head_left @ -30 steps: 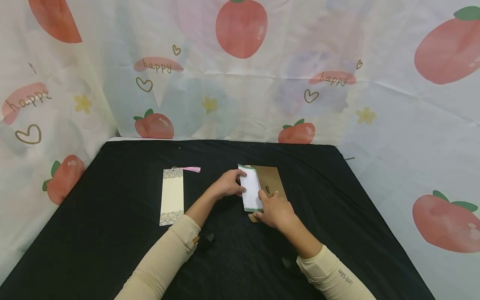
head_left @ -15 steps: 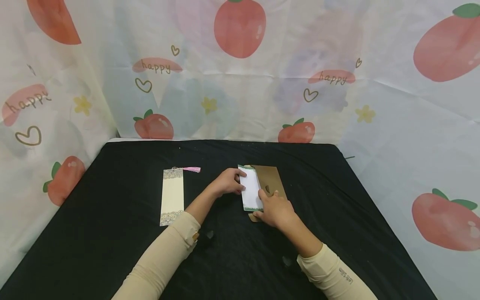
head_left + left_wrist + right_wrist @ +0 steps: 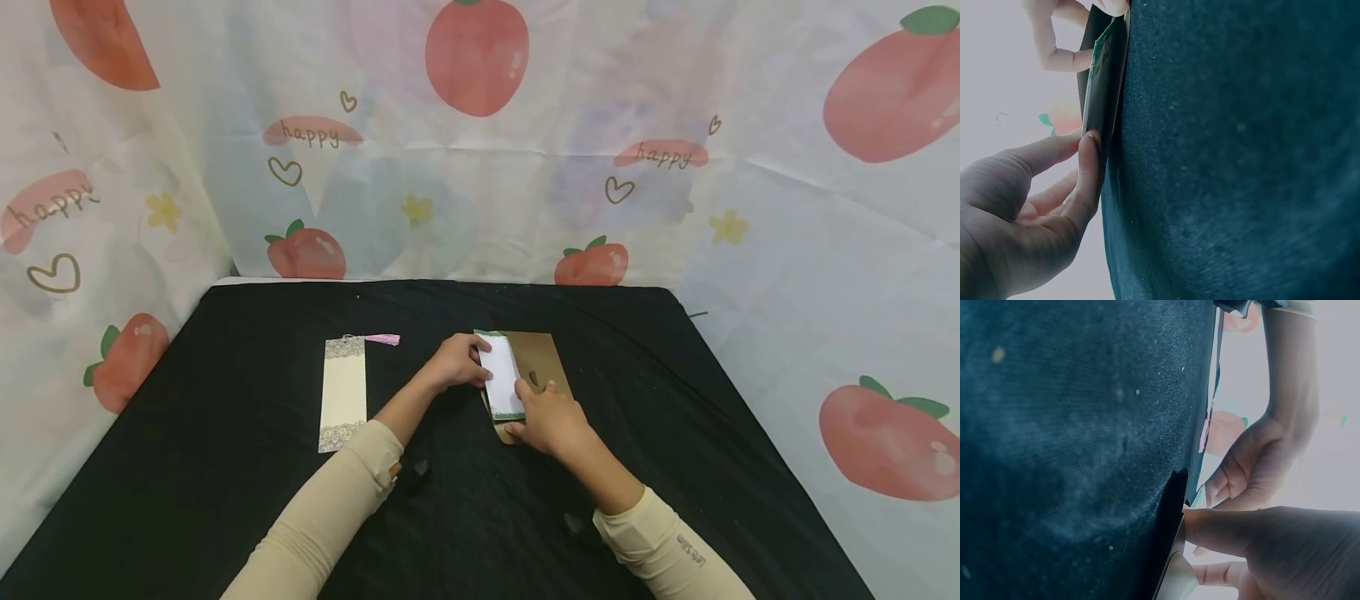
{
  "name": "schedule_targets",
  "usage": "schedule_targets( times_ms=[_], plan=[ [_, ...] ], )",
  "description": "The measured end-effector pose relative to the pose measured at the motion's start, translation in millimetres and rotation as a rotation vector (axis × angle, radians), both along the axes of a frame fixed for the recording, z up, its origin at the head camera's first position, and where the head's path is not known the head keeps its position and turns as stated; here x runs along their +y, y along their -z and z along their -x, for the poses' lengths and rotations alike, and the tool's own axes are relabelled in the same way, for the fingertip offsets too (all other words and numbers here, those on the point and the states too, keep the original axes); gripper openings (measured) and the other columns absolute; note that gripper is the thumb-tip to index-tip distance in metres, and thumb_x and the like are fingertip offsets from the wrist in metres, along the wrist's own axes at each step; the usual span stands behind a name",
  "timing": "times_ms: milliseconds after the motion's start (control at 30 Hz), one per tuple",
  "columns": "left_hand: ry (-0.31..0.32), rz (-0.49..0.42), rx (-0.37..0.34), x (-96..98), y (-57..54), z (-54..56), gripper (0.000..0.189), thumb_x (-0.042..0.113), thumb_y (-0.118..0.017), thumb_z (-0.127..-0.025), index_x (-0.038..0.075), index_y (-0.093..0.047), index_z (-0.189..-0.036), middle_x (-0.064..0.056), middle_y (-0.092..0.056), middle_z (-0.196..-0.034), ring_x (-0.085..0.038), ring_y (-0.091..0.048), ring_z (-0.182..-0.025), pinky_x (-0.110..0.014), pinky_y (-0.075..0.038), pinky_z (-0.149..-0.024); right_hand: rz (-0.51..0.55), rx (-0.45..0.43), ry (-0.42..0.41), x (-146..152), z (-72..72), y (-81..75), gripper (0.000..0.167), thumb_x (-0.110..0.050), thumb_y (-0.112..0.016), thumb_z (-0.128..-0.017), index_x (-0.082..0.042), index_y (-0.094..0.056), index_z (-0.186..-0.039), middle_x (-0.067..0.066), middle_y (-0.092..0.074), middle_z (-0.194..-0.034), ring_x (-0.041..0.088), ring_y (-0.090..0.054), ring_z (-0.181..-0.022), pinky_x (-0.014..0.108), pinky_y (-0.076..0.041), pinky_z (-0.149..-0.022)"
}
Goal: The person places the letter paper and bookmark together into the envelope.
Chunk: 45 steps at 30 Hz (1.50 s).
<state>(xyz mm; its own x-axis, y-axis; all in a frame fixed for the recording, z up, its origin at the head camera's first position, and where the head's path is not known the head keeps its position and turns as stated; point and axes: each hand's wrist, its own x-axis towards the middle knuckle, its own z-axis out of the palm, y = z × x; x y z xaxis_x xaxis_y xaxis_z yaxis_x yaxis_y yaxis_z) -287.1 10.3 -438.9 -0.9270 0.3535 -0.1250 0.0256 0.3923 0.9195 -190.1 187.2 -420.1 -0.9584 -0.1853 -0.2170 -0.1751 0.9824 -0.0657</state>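
A white card (image 3: 501, 379) with green decorated ends lies over a brown paper envelope (image 3: 542, 360), covering much of its left half. My left hand (image 3: 456, 363) pinches the card's left edge between thumb and fingers. In the left wrist view, the card (image 3: 1099, 94) is tilted, seen nearly edge-on, with my left hand (image 3: 1035, 206) at its side. My right hand (image 3: 553, 419) holds the envelope near its lower end, the index fingertip by the card's right edge. The right wrist view has my right hand's thumb (image 3: 1222, 530) at the envelope's edge; what lies under the fingers is hidden.
A cream bookmark (image 3: 343, 392) with lace-patterned ends and a pink tassel (image 3: 383, 339) lies to the left on the black tablecloth (image 3: 465, 517). A fruit-printed curtain (image 3: 465, 200) stands behind the table and along both sides.
The card has shifted slightly away from me over the envelope, and more of the envelope's lower left edge shows. Both hands stay in nearly the same places.
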Motion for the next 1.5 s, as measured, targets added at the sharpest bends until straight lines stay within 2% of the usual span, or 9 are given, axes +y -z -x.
schedule_targets(
  times_ms=[267, 600, 767, 1100, 1333, 1500],
  plan=[
    [0.023, 0.047, 0.024, 4.3, -0.3, 2.7, 0.048, -0.013, -0.081, -0.083, -0.007, -0.063, -0.127, -0.016, -0.062, -0.093, -0.023, -0.072, -0.067, -0.03, -0.06, -0.062, -0.004, -0.013, 0.004, 0.4, 0.5, -0.1, 0.069, -0.044, -0.076, -0.093, -0.009, -0.047, -0.145, 0.04, -0.049, -0.141, 0.052, -0.059, -0.119, 0.061, -0.054, -0.084],
    [0.04, 0.029, 0.015, 10.9, 5.2, 5.7, 0.049, -0.013, -0.081, -0.082, -0.008, -0.063, -0.128, -0.015, -0.061, -0.091, -0.024, -0.072, -0.069, -0.03, -0.06, -0.062, -0.002, -0.018, 0.004, -0.4, 1.0, -0.2, 0.069, -0.046, -0.076, -0.094, -0.01, -0.046, -0.145, 0.041, -0.047, -0.143, 0.052, -0.059, -0.119, 0.061, -0.053, -0.086],
    [0.045, 0.018, 0.015, 13.9, 4.6, 5.9, 0.051, -0.014, -0.08, -0.082, -0.008, -0.062, -0.129, -0.016, -0.062, -0.093, -0.026, -0.072, -0.071, -0.03, -0.06, -0.063, -0.007, -0.014, -0.002, -0.5, 1.1, -0.9, 0.069, -0.046, -0.075, -0.094, -0.01, -0.046, -0.145, 0.041, -0.047, -0.143, 0.052, -0.06, -0.118, 0.06, -0.054, -0.084],
    [0.033, 0.037, 0.037, 16.7, 7.1, 7.0, 0.052, -0.011, -0.082, -0.081, -0.007, -0.062, -0.129, -0.015, -0.064, -0.09, -0.024, -0.072, -0.071, -0.029, -0.06, -0.062, -0.008, -0.012, -0.006, 0.2, 1.3, -0.2, 0.069, -0.046, -0.075, -0.094, -0.01, -0.046, -0.146, 0.042, -0.046, -0.142, 0.053, -0.059, -0.119, 0.06, -0.055, -0.084],
    [0.007, -0.022, 0.009, 15.8, 2.3, 6.8, 0.048, -0.015, -0.08, -0.082, -0.008, -0.062, -0.126, -0.016, -0.065, -0.094, -0.026, -0.073, -0.073, -0.031, -0.061, -0.065, -0.008, -0.015, 0.003, 0.5, 1.9, 0.2, 0.07, -0.048, -0.075, -0.094, -0.01, -0.046, -0.145, 0.042, -0.046, -0.143, 0.053, -0.059, -0.119, 0.061, -0.054, -0.084],
    [0.008, -0.039, -0.013, 14.9, 3.4, 7.4, 0.045, -0.016, -0.079, -0.082, -0.009, -0.063, -0.124, -0.015, -0.063, -0.092, -0.023, -0.073, -0.071, -0.03, -0.061, -0.065, -0.003, -0.014, 0.009, 0.3, 1.1, -0.4, 0.069, -0.046, -0.076, -0.094, -0.01, -0.047, -0.145, 0.042, -0.046, -0.143, 0.053, -0.058, -0.12, 0.061, -0.054, -0.085]
  ],
)
